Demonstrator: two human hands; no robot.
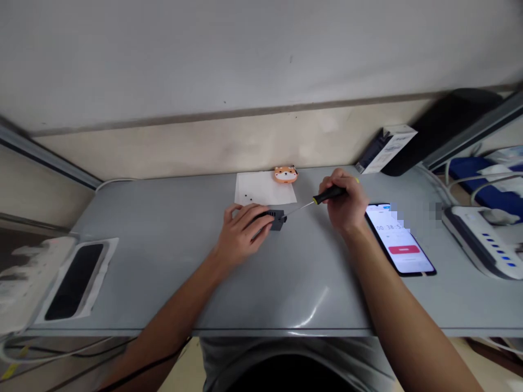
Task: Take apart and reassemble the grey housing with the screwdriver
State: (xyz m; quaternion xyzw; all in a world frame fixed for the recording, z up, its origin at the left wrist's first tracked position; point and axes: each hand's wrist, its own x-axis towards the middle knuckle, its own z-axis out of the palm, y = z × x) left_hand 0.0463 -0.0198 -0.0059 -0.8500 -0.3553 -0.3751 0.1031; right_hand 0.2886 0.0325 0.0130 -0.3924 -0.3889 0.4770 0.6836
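Two hands are seen at work near the middle of a grey table. At the far left edge, a dark phone is laid face up on a pale wrapper. Further right, a small dark grey box is placed flat on the table, just in front of a white sheet of paper on which two tiny dark specks are visible. The box is boxy and matte, with a ribbed side. It is covered and pressed down by the left hand, whose fingers are held loosely together over its top. The thin metal shaft of a screwdriver is pointed at the right end of the box, the tip touching it. The black handle is gripped by the right hand, fingers curled closed around it. Behind the paper, a small orange figure is set. At the right, a lit phone is laid beside the right wrist.
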